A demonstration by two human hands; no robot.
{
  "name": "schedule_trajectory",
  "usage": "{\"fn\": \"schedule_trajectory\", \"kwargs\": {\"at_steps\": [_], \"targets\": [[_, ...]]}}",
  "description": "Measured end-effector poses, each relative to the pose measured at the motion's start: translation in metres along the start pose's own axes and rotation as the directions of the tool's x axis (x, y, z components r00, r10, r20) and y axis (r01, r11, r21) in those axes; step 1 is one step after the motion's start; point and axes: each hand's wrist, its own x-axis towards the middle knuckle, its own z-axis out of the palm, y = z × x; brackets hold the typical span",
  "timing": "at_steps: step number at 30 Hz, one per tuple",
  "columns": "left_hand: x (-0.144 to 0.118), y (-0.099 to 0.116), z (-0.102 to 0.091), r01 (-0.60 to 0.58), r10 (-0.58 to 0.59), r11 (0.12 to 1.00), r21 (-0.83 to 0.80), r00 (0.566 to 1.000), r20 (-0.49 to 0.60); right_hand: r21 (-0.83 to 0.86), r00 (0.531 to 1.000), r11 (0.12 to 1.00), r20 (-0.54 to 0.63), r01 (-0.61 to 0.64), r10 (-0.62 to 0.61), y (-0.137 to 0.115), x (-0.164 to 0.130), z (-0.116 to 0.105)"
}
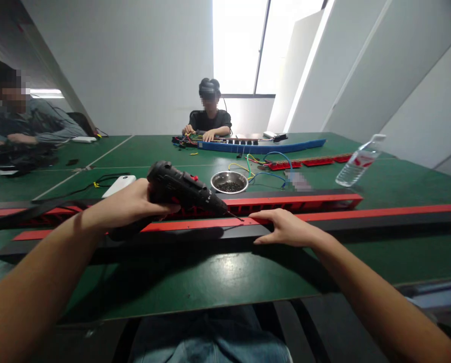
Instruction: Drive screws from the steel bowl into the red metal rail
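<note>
My left hand (130, 201) is wrapped round the grip of a black cordless drill (183, 187). Its thin bit slants down to the right, and the tip is at or just above the red top of a long red-and-black bar (202, 224). Just right of the tip, my right hand (285, 228) grips this bar, fingers on the red top and thumb against the black near side. Behind it lies a second red bar (293, 200) with openings along its side. A metal bowl (230, 182) of small dark screws stands beyond the drill.
A clear plastic bottle (361, 161) stands at the right. Coloured wires and red strips (316, 162) lie past the bowl. Across the green table (225, 287), a person (209, 118) handles wiring by a blue bar (263, 148). Another person sits far left. A white box (119, 185) trails a cable.
</note>
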Motion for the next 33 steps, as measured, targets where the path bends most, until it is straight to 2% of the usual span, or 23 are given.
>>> {"fn": "schedule_trajectory", "kwargs": {"at_steps": [3, 8, 11, 15, 18, 21, 23, 25, 29, 31, 33], "targets": [[0.007, -0.023, 0.006, 0.035, -0.032, 0.998, -0.045, 0.997, 0.068, 0.012, 0.997, 0.997, 0.005, -0.082, 0.082, 0.015, -0.012, -0.009], [0.008, -0.052, 0.024, 0.213, -0.164, 0.936, -0.280, 0.968, 0.189, 0.063, 0.983, 0.981, -0.001, -0.181, 0.182, 0.031, -0.029, -0.022], [0.006, -0.065, 0.032, 0.213, -0.125, 0.888, -0.408, 0.965, 0.232, 0.088, 0.973, 0.969, -0.004, -0.229, 0.230, 0.035, -0.035, -0.027], [0.006, -0.077, 0.035, 0.161, -0.069, 0.869, -0.468, 0.976, 0.207, 0.168, 0.961, 0.950, -0.040, -0.262, 0.272, 0.026, -0.031, -0.027], [0.007, -0.084, 0.034, 0.159, -0.071, 0.862, -0.481, 0.978, 0.196, 0.332, 0.952, 0.928, -0.187, -0.172, 0.243, 0.008, -0.014, -0.021], [0.006, -0.090, 0.034, 0.145, -0.057, 0.859, -0.491, 0.980, 0.188, 0.516, 0.922, 0.855, -0.306, -0.048, 0.237, -0.010, 0.012, -0.011], [0.006, -0.092, 0.034, 0.139, -0.059, 0.862, -0.488, 0.983, 0.175, 0.561, 0.913, 0.828, -0.332, -0.010, 0.236, -0.016, 0.031, -0.007], [0.005, -0.092, 0.036, 0.145, -0.076, 0.864, -0.483, 0.984, 0.158, 0.528, 0.910, 0.849, -0.357, 0.010, 0.211, -0.016, 0.049, -0.005], [0.007, -0.093, 0.038, 0.142, -0.091, 0.858, -0.493, 0.988, 0.125, 0.551, 0.921, 0.835, -0.333, 0.013, 0.205, -0.004, 0.076, -0.012], [0.008, -0.094, 0.038, 0.136, -0.095, 0.856, -0.499, 0.990, 0.105, 0.590, 0.933, 0.808, -0.285, -0.009, 0.219, 0.001, 0.086, -0.018], [0.009, -0.093, 0.038, 0.131, -0.097, 0.856, -0.499, 0.991, 0.093, 0.589, 0.959, 0.808, -0.219, -0.019, 0.182, 0.004, 0.093, -0.024]]}}
